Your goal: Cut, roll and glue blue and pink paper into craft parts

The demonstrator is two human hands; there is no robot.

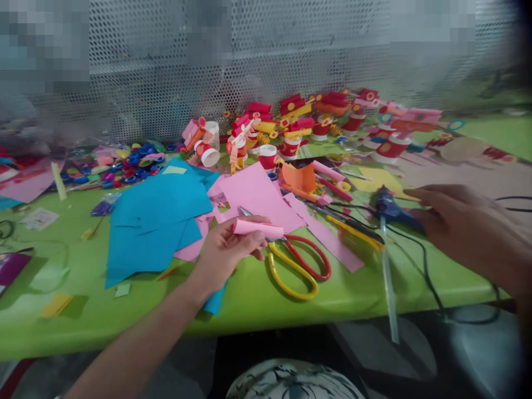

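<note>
In my left hand point(226, 246) is a rolled pink paper tube point(257, 228), pinched between thumb and fingers. Just beyond and beneath it lie scissors point(297, 266) with one red and one yellow handle, their blades partly hidden by the hand and tube. At the right, my right hand point(465, 227) is at the handle of a blue glue gun point(394, 210), index finger stretched out above it. Whether the fingertips press on the handle is hard to see. A long clear glue stick point(388, 288) juts from the gun toward me, past the table edge.
Blue paper sheets point(158, 205) and pink paper point(261, 194) cover the green table's point(261, 310) middle. A black cable point(426, 271) loops at the right. Behind stand several red-and-white cup models point(291, 147). Bottle caps point(139, 160) are piled back left, before a perforated metal panel point(158, 88).
</note>
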